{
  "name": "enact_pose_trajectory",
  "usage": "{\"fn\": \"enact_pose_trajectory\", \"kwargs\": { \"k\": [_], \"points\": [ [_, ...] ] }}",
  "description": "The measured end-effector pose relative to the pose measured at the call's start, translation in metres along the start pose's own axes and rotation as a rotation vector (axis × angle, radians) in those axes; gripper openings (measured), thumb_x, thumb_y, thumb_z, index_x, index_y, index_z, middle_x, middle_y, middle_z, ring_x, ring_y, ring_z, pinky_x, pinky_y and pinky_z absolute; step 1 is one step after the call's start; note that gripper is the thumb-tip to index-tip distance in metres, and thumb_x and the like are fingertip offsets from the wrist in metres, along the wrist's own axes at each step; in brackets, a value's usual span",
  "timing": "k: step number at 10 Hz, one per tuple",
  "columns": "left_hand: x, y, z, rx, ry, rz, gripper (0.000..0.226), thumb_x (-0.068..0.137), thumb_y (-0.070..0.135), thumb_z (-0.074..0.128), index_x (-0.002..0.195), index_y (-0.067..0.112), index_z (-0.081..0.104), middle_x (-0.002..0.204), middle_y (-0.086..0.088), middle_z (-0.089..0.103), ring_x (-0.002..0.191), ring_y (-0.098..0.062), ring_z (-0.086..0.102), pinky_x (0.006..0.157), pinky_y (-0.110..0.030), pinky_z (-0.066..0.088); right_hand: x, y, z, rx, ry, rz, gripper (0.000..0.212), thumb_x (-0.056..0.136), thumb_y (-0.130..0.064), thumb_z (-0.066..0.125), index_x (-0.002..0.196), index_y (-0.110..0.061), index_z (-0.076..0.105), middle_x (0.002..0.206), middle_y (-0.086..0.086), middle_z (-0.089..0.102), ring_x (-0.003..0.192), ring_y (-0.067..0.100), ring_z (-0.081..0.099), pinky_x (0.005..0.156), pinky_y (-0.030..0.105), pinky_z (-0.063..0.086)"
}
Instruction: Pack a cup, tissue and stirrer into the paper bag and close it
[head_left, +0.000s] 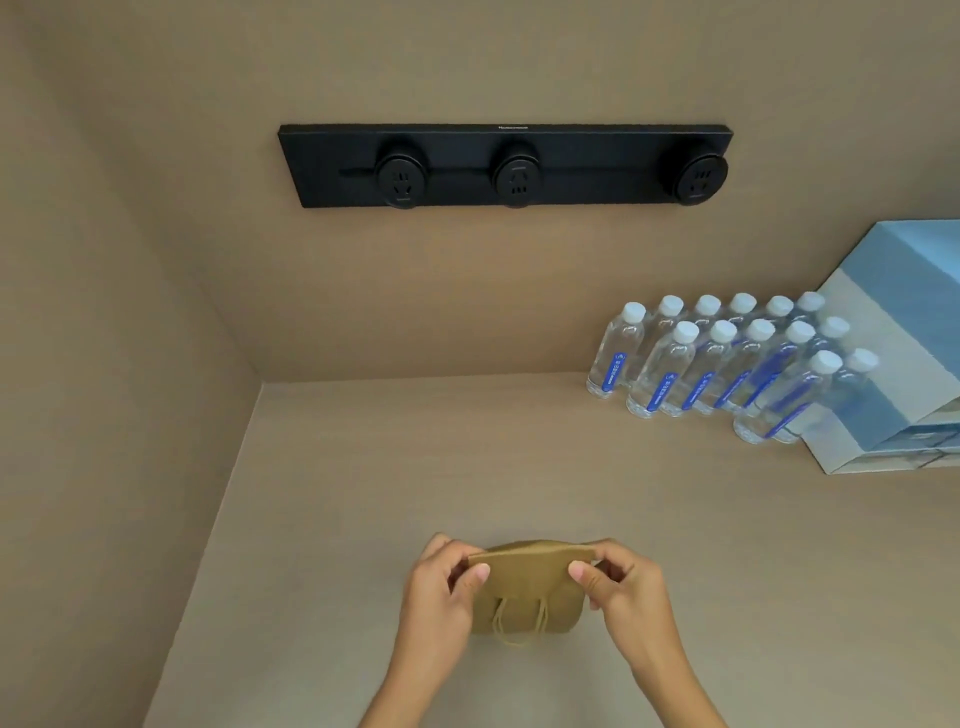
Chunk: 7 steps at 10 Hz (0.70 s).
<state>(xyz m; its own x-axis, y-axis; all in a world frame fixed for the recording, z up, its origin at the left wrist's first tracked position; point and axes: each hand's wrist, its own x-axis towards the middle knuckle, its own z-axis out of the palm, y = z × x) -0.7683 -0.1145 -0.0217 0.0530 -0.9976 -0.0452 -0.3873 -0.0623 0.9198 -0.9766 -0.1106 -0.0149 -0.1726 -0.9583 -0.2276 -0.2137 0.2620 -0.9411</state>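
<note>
A small brown paper bag (527, 592) stands on the beige counter (415, 467) near its front edge, with its twine handles hanging down the side that faces me. Its top edge is pressed flat together. My left hand (441, 587) pinches the left end of that top edge between thumb and fingers. My right hand (618, 582) pinches the right end the same way. No cup, tissue or stirrer is visible; the inside of the bag is hidden.
Several clear water bottles (727, 358) with white caps stand in rows at the back right. Blue and white boxes (893, 364) are stacked beside them at the right edge. A black socket strip (506, 166) is mounted on the back wall. A side wall closes the left.
</note>
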Motion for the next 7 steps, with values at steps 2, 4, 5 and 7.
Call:
{"fn": "enact_pose_trajectory", "kwargs": {
  "k": [2,4,5,7],
  "points": [
    [-0.004,0.005,0.027,0.029,0.069,-0.058,0.030,0.078,-0.007,0.069,0.074,0.023,0.069,0.072,0.005,0.060,0.065,-0.005,0.056,0.059,-0.014,0.041,0.018,0.016,-0.021,-0.137,-0.087,-0.043,0.024,0.080,0.000,0.069,0.065,-0.018,0.064,0.060,0.000,0.055,0.051,0.014,0.047,0.054,0.026,0.040],
    [-0.005,0.012,0.031,0.041,0.080,-0.123,0.034,0.078,-0.004,0.070,0.086,0.029,0.070,0.083,0.013,0.063,0.059,-0.005,0.051,0.061,-0.017,0.044,0.024,0.022,-0.026,-0.094,-0.123,-0.027,0.023,0.081,0.000,0.069,0.078,-0.023,0.068,0.055,-0.008,0.052,0.045,0.006,0.049,0.049,0.013,0.042],
    [-0.005,0.017,0.027,0.052,0.052,-0.143,0.035,0.078,0.001,0.071,0.094,0.032,0.068,0.092,0.013,0.064,0.072,-0.010,0.056,0.064,-0.010,0.042,0.024,0.020,-0.030,-0.126,-0.139,-0.045,0.029,0.080,-0.005,0.071,0.096,-0.028,0.068,0.059,-0.010,0.051,0.046,0.009,0.048,0.051,0.014,0.043],
    [-0.004,0.043,0.014,0.147,0.133,0.032,0.050,0.082,0.027,0.071,0.123,0.046,0.049,0.138,0.032,0.036,0.131,0.009,0.025,0.106,-0.025,0.027,0.021,-0.015,-0.037,-0.250,-0.054,-0.322,0.045,0.079,-0.028,0.071,0.115,-0.047,0.052,0.115,-0.021,0.051,0.059,0.009,0.051,0.062,0.009,0.042]
  ]
}}
